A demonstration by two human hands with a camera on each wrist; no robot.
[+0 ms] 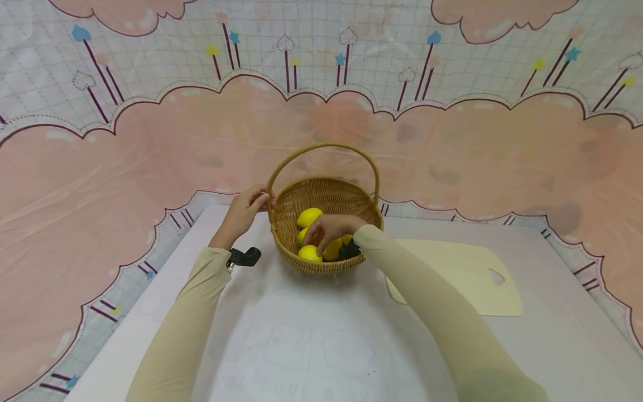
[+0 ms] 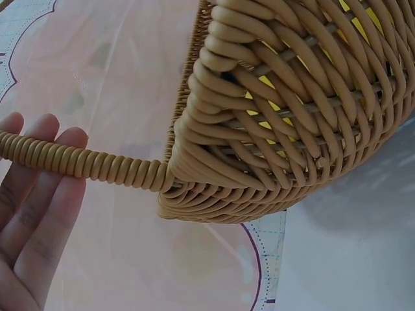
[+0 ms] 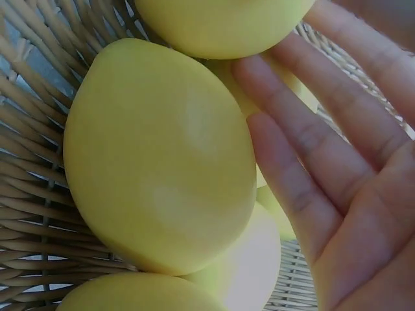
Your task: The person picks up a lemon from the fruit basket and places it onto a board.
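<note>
several lemons point(image 1: 309, 255) are lying beneath the right hand point(image 1: 330, 226), fingers slightly spread, while the left hand point(image 1: 243, 214), fingers nearly straight, is touching the basket's point(image 1: 317, 269) handle point(image 1: 325, 144), probably steadying it.

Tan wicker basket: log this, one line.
left hand: at handle of basket | right hand: inside, among yellow oval lemons | cream flat cutting board: beside basket

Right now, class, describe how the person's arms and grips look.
The left sleeve is long, plain, pale beige, with a curved black device at its cuff; the right sleeve matches, with a dark device. The left grip and right grip wear no gloves.
</note>
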